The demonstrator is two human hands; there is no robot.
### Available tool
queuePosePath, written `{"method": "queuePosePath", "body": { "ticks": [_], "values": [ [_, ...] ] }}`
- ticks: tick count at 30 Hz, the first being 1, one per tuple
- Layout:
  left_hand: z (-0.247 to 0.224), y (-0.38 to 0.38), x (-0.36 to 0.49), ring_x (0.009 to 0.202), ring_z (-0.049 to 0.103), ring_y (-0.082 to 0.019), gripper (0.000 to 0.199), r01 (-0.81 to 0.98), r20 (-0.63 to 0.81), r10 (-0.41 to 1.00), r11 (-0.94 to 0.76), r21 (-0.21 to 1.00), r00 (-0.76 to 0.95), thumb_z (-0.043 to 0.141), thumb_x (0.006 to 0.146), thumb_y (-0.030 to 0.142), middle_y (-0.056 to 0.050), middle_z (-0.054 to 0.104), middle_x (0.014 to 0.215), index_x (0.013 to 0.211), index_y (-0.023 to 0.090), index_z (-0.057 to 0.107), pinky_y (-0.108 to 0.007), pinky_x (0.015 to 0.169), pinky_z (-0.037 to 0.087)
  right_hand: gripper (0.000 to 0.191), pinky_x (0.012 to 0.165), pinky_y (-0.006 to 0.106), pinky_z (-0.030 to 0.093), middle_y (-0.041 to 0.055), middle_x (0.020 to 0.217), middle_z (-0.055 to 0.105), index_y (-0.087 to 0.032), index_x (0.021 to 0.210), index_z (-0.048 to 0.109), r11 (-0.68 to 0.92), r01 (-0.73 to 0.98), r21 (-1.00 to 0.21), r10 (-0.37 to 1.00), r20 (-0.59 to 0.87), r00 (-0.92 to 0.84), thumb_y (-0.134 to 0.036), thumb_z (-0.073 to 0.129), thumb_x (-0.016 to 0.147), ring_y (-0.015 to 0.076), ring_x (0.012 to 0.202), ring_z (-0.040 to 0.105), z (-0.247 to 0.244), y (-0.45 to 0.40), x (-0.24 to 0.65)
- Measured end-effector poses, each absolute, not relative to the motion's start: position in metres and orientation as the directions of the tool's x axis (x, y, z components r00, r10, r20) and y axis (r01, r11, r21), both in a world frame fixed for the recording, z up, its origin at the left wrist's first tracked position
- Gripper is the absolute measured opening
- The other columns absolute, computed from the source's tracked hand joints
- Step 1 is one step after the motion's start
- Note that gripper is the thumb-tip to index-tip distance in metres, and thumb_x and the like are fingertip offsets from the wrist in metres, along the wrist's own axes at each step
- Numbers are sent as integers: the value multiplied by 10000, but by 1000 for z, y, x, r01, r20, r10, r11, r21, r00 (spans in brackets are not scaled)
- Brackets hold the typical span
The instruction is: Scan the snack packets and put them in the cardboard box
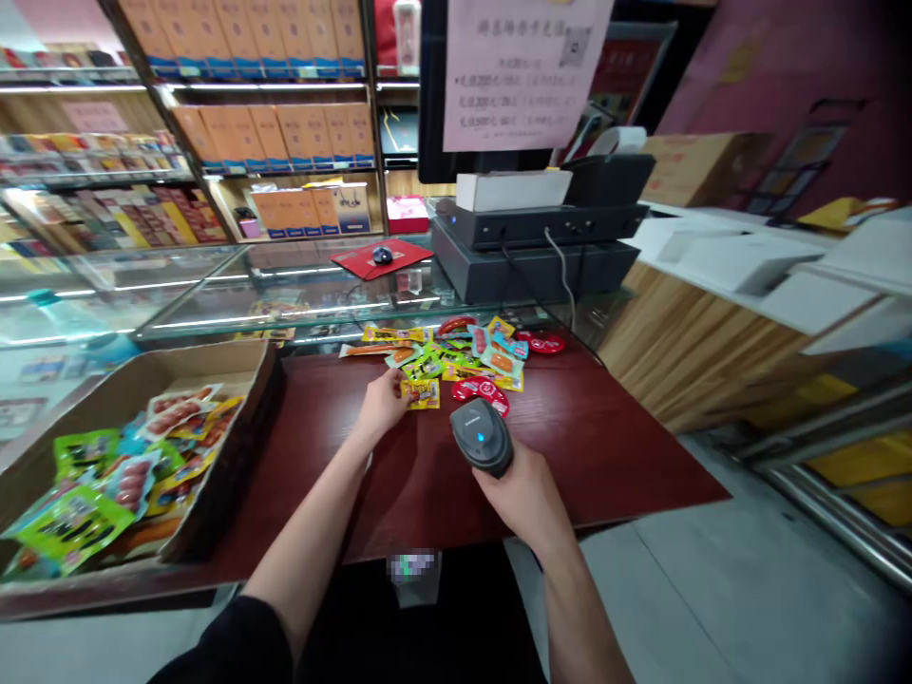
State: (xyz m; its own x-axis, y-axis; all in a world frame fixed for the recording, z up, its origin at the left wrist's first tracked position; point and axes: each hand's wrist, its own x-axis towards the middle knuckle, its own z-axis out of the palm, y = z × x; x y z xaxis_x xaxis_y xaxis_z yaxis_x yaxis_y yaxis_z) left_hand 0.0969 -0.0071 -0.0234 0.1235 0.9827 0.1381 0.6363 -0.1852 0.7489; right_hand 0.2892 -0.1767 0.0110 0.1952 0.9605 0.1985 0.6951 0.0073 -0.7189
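Note:
My left hand (386, 403) pinches the left end of a small yellow snack packet (425, 394) at the near edge of a pile of packets. In my right hand (525, 492) is a dark grey barcode scanner (482, 436), its fingers wrapped round the handle and a blue light showing on top. The pile of green, yellow and blue snack packets (463, 356) lies on the dark red tabletop (317, 456). Just beyond the scanner rests a red packet (483, 392); another red packet (542, 342) lies at the pile's right.
An open cardboard box (263, 370) of snack packets stands at the left. Behind the pile are a glass counter (285, 275), a red mat (363, 264) with a mouse (383, 255), and a till (527, 261) below a monitor. Shelves of boxes line the back; white boxes stand right.

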Motion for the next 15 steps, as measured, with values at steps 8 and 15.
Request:
{"method": "queuePosePath", "body": {
  "ticks": [8,15],
  "values": [
    [-16,-88,-19,611,653,-141,364,295,73,996,-55,954,-48,760,711,362,-32,720,838,1005,198,620,-229,511,500,336,850,330,527,87,1019,758,-212,1128,649,219,639,-738,976,179,-127,-179,636,794,272,982,715,25,-181,208],
    [-6,-140,-56,663,669,-145,414,182,77,986,-49,982,-149,746,727,391,-50,724,898,1054,188,593,-240,551,540,334,825,321,528,84,1019,762,-220,1159,653,292,574,-765,952,176,-250,-207,638,825,271,960,719,28,-183,170]
  ]
}}
